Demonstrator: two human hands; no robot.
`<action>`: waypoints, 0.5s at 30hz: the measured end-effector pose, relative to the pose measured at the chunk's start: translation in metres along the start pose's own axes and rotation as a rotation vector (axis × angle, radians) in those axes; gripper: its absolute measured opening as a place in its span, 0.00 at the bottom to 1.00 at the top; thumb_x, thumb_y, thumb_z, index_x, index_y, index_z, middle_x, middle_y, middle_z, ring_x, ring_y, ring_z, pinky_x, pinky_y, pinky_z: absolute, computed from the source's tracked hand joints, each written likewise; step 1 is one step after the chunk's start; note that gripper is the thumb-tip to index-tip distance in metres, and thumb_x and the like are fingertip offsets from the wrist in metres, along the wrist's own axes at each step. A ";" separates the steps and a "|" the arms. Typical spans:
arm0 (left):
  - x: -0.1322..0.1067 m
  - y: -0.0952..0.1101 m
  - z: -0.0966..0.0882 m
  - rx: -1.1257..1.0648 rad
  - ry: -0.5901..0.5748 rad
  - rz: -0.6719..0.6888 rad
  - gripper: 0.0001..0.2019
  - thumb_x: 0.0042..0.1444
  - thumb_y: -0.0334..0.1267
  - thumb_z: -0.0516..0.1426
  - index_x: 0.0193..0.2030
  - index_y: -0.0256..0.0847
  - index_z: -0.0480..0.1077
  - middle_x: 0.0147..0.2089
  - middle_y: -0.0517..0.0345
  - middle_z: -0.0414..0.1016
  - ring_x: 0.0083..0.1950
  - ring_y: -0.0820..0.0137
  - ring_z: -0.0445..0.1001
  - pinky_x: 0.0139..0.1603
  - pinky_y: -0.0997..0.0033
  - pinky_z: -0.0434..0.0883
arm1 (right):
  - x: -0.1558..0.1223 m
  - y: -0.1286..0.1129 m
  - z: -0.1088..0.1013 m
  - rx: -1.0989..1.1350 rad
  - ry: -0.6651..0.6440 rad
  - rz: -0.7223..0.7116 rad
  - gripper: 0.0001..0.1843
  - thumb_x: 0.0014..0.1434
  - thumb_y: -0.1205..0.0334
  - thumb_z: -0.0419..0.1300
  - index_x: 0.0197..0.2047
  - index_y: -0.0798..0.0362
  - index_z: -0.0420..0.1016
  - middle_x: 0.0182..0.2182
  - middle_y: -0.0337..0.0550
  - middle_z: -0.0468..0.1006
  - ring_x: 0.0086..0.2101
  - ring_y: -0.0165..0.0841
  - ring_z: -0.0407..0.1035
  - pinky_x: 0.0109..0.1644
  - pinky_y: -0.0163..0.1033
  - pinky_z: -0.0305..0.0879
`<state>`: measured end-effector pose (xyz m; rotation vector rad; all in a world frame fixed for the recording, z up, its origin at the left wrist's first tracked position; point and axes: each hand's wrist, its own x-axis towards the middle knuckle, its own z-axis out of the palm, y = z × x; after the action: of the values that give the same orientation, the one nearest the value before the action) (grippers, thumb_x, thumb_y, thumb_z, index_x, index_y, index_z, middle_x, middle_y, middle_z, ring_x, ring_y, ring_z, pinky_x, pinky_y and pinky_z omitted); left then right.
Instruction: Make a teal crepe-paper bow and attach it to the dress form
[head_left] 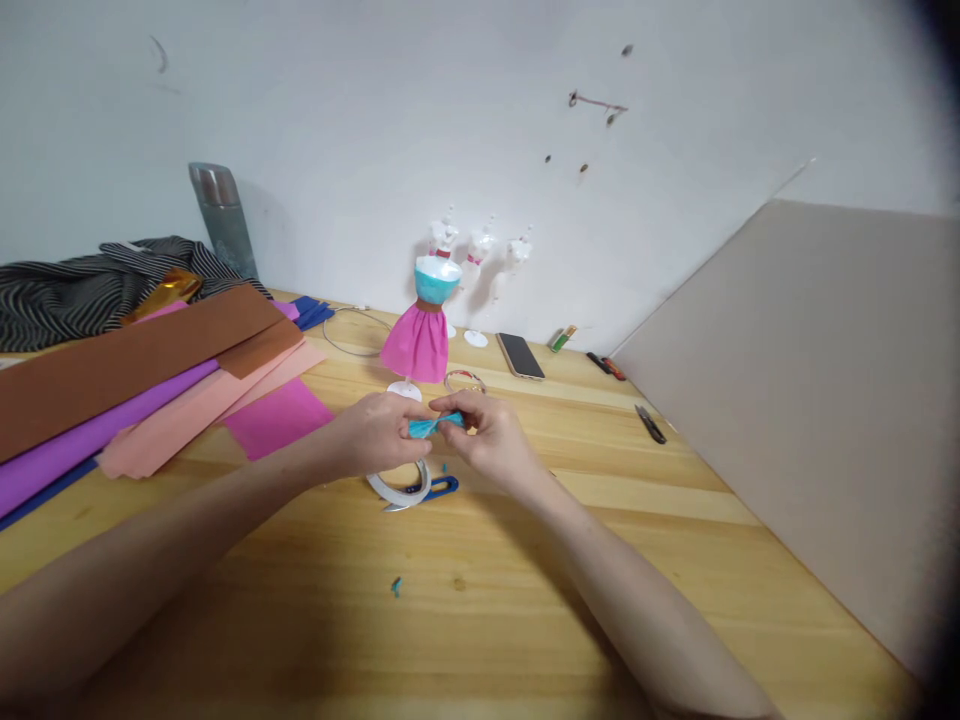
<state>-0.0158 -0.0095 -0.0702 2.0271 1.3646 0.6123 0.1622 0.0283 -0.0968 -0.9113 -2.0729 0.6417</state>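
My left hand (379, 432) and my right hand (491, 440) meet over the middle of the wooden table (525, 600). Both pinch a small strip of teal paper (435, 425) stretched between their fingertips. Just below the hands lie a white tape roll (397, 490) and blue-handled scissors (439, 488). Behind the hands stands a small mannequin (424, 325) wearing a teal top and a pink paper skirt.
Sheets of brown, purple, peach and pink paper (150, 390) lie at the left, with striped cloth (82, 285) and a metal flask (223, 220) behind. Two bare white mannequins (480, 265), a phone (520, 355), a bracelet (465, 380), small tools (649, 423) and a grey board (817, 400) are at the right.
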 end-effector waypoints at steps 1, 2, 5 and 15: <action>0.000 0.000 0.000 0.004 0.010 0.003 0.19 0.48 0.37 0.55 0.48 0.38 0.75 0.15 0.72 0.51 0.19 0.78 0.51 0.21 0.77 0.50 | 0.000 0.001 0.001 0.018 0.014 0.027 0.14 0.48 0.71 0.56 0.37 0.55 0.80 0.33 0.44 0.81 0.29 0.32 0.72 0.32 0.36 0.66; 0.000 0.000 0.000 0.008 0.028 -0.001 0.21 0.48 0.37 0.56 0.50 0.37 0.74 0.15 0.72 0.52 0.19 0.78 0.51 0.22 0.77 0.50 | 0.000 0.002 0.002 0.032 0.028 0.048 0.14 0.48 0.70 0.56 0.37 0.54 0.80 0.32 0.44 0.81 0.28 0.32 0.72 0.31 0.36 0.66; 0.001 0.001 0.002 0.025 0.114 -0.019 0.24 0.49 0.37 0.55 0.55 0.38 0.70 0.16 0.71 0.57 0.19 0.76 0.55 0.23 0.77 0.53 | 0.000 0.001 0.004 0.041 0.098 0.062 0.13 0.49 0.68 0.57 0.37 0.54 0.79 0.31 0.44 0.81 0.28 0.32 0.71 0.30 0.36 0.65; -0.002 0.003 0.009 0.049 0.263 -0.038 0.24 0.53 0.38 0.55 0.57 0.38 0.65 0.22 0.66 0.70 0.24 0.72 0.67 0.27 0.74 0.56 | -0.002 -0.009 0.005 0.022 0.283 -0.036 0.08 0.52 0.67 0.57 0.34 0.53 0.78 0.28 0.41 0.78 0.27 0.31 0.68 0.32 0.37 0.66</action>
<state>-0.0085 -0.0138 -0.0749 2.0072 1.5787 0.8603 0.1553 0.0206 -0.0941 -0.8949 -1.8218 0.4846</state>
